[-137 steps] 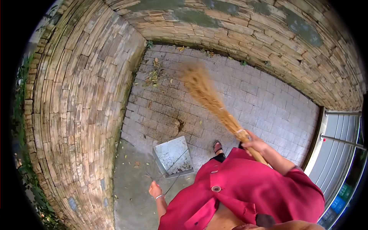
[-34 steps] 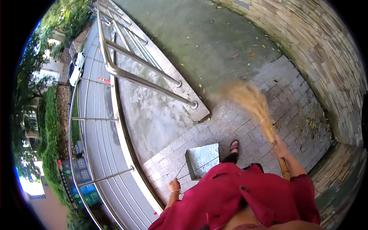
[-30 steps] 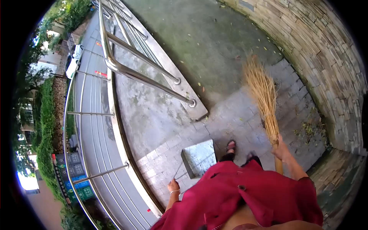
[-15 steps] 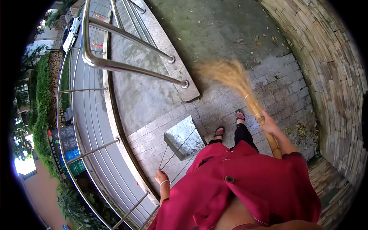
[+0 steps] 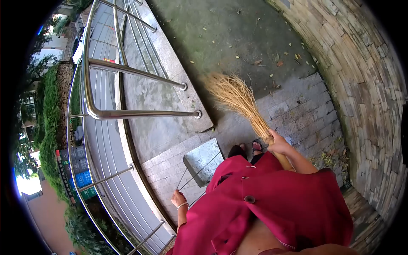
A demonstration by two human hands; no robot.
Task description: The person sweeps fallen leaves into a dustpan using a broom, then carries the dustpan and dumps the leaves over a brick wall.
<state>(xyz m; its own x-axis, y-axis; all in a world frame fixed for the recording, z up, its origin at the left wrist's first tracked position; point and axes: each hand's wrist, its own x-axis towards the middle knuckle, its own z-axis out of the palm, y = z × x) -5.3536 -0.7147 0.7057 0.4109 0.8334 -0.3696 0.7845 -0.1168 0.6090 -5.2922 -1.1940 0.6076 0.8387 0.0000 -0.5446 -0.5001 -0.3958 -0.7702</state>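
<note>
My right hand [image 5: 280, 143] is closed round the handle of a straw broom [image 5: 240, 98]. The broom's bristles fan out to the upper left, over the ground near the corner of a stone curb. Down at the left, my left hand [image 5: 179, 199] is closed on the thin wire handle of a metal dustpan [image 5: 205, 160]. The dustpan hangs or rests low over the paving, beside my feet; I cannot tell whether it touches the ground. Part of it is hidden behind my red garment.
A steel railing [image 5: 140, 114] stands on the stone curb [image 5: 204, 123] ahead and to the left. Along the right runs a stone wall [image 5: 361, 63]. Scattered leaves [image 5: 279, 63] lie on the mossy ground, with more on the paving [image 5: 293, 110] by the wall.
The broom has shifted left and nearer my body, its bristles now less blurred. My right hand has moved left with it. The left hand keeps hold of the dustpan, and the view has shifted slightly.
</note>
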